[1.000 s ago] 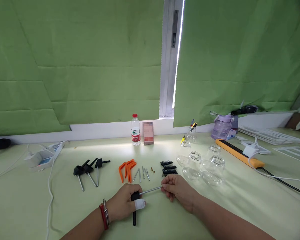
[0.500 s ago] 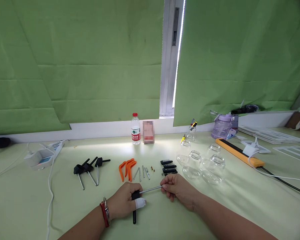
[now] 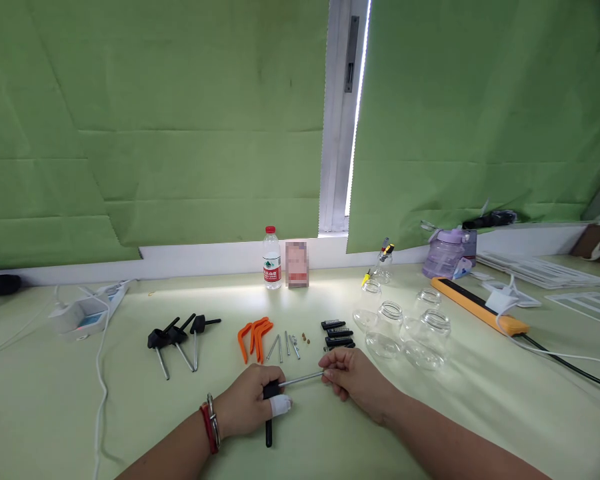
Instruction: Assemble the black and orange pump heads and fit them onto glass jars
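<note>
Head view: we hold a black-headed rod between our hands, the left hand wrapped around its head, the right hand pinching its far tip. Left of our left hand lie 3 similar rods; just beyond it, orange pieces; just beyond our right hand, black strips.
</note>
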`<state>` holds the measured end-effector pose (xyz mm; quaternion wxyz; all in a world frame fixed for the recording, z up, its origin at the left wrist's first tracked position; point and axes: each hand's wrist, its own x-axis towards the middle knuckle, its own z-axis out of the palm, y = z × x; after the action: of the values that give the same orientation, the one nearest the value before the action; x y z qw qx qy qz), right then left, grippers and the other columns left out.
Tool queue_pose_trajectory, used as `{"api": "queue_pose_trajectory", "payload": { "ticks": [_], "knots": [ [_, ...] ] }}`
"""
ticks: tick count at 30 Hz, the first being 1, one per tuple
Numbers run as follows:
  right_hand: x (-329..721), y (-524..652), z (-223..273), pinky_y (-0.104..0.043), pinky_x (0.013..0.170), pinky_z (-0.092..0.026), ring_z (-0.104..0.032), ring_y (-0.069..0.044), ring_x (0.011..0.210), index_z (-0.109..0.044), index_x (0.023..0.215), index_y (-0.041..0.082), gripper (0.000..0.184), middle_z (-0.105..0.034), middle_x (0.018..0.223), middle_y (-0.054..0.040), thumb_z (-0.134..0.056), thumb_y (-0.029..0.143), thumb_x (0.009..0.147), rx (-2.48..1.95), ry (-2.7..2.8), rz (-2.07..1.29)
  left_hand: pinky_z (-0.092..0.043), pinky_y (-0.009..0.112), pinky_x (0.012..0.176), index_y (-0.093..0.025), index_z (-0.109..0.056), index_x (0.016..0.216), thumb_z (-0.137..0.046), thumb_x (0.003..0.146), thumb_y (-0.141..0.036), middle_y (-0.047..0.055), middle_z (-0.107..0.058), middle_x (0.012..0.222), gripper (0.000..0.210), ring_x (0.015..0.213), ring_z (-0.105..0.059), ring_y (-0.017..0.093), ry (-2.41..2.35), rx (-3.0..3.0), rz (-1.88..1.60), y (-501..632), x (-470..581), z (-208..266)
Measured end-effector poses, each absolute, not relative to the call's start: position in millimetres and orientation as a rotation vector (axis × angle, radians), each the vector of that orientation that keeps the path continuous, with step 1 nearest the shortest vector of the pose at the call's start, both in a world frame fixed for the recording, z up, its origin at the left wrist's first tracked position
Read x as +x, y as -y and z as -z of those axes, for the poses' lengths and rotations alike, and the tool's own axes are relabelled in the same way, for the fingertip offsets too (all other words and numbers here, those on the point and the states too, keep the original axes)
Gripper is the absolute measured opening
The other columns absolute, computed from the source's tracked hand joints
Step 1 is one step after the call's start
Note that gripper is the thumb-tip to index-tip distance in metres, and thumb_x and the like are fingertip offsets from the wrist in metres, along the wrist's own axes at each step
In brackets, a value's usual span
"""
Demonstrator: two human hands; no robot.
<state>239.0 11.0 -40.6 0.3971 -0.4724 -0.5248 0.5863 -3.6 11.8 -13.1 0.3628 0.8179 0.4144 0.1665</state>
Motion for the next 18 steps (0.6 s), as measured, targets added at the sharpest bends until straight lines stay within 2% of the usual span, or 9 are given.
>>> {"api": "queue_pose_trajectory", "payload": {
  "ticks": [3,10,18],
  "knots": [
    [239.5,-11.7,40.3,-0.021,0.044,-0.037,-0.047,-0.007,0.048,-0.059,0.085,0.015,0.025,-0.061,0.066,0.0002,-0.066,0.03,0.067,-1.213,1.328,-1.484,-0.032,0.02,0.052,-0.017,-0.057,0.077,-0.057,0.075,-0.038,-0.004,-0.045,0.063,0.021,0.058,-0.039,0.011,-1.066,2.114,-0.425,-12.3,-3.6,13.4],
    [240.0,-12.8,40.7,-0.02,0.044,-0.037,-0.046,-0.007,0.049,-0.057,0.074,0.016,0.015,-0.053,0.061,0.0028,-0.062,0.029,0.068,-1.214,1.394,-1.478,-0.032,0.02,0.052,-0.016,-0.056,0.075,-0.058,0.074,-0.036,-0.004,-0.045,0.064,0.02,0.057,-0.037,0.01,-1.067,2.094,-0.42,-11.5,-3.2,10.7],
    [239.4,-11.1,38.4,-0.02,0.043,-0.034,-0.043,-0.007,0.049,-0.053,0.073,0.017,0.009,-0.048,0.061,0.0042,-0.057,0.025,0.071,-1.258,1.474,-1.45,-0.032,0.02,0.053,-0.016,-0.057,0.076,-0.058,0.075,-0.036,-0.004,-0.045,0.064,0.02,0.058,-0.038,0.011,-1.068,2.1,-0.411,-11.8,-3.6,9.6]
  ]
}}
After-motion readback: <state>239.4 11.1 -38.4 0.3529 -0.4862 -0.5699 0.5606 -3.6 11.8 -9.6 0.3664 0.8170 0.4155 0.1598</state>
